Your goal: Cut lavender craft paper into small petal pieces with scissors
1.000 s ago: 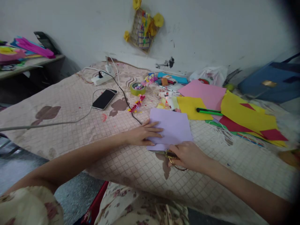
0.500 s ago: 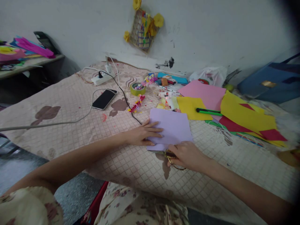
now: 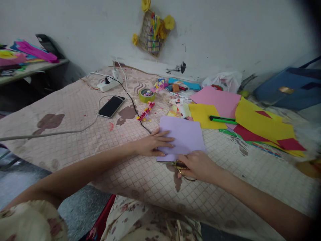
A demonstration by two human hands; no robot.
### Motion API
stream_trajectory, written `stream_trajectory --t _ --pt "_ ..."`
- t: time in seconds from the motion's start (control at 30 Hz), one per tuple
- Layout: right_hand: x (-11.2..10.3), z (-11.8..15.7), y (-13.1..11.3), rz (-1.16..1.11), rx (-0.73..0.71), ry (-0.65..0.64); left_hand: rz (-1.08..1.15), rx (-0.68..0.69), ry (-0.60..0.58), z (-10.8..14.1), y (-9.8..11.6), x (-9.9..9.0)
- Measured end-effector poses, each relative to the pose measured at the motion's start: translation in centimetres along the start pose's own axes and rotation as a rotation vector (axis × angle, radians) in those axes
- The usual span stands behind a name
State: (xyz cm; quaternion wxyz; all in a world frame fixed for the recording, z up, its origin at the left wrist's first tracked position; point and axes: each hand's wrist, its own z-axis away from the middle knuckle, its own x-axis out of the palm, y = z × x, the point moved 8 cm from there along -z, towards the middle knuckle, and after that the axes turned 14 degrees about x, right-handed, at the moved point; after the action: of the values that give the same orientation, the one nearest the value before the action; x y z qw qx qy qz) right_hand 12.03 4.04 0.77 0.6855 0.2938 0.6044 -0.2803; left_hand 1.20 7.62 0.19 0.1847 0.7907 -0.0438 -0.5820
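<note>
A sheet of lilac paper (image 3: 187, 134) lies on the patterned tablecloth in front of me. My left hand (image 3: 152, 143) rests flat across its left side, fingers stretched out and slightly apart. At the paper's near edge, my right hand (image 3: 199, 165) grips a pair of scissors (image 3: 180, 164) with gold-coloured handles. The blades point left along the strip of paper closest to me, and one blade shows below that edge. Part of the handles is hidden behind my fingers.
Left of the paper lie a phone (image 3: 111, 106) and a power strip (image 3: 109, 85) with cables. Beyond are a roll of tape (image 3: 147, 96) and a glue gun (image 3: 177, 101). Coloured paper (image 3: 265, 125) and a green-black cutter (image 3: 222, 119) lie to the right; a blue bag (image 3: 291, 85) stands behind.
My right hand and the scissors have shifted very slightly left along the paper's near edge. My left hand stays pressed on the paper.
</note>
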Motion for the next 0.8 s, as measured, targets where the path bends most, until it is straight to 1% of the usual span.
stream_trajectory --t 0.2,0.4,0.53,0.8 --pt "-0.06 -0.06 -0.2 0.006 -0.02 0.018 0.01 -0.005 -0.022 0.0 0.02 0.1" --pt "-0.1 0.07 -0.16 -0.019 -0.028 0.04 0.028 -0.003 0.002 0.03 0.0 -0.01" --pt "-0.18 -0.04 -0.17 -0.04 -0.027 0.024 0.034 -0.001 0.014 0.01 0.06 -0.08" --pt "0.12 -0.32 -0.28 0.01 -0.036 0.04 0.057 -0.01 0.025 -0.06 0.07 -0.18"
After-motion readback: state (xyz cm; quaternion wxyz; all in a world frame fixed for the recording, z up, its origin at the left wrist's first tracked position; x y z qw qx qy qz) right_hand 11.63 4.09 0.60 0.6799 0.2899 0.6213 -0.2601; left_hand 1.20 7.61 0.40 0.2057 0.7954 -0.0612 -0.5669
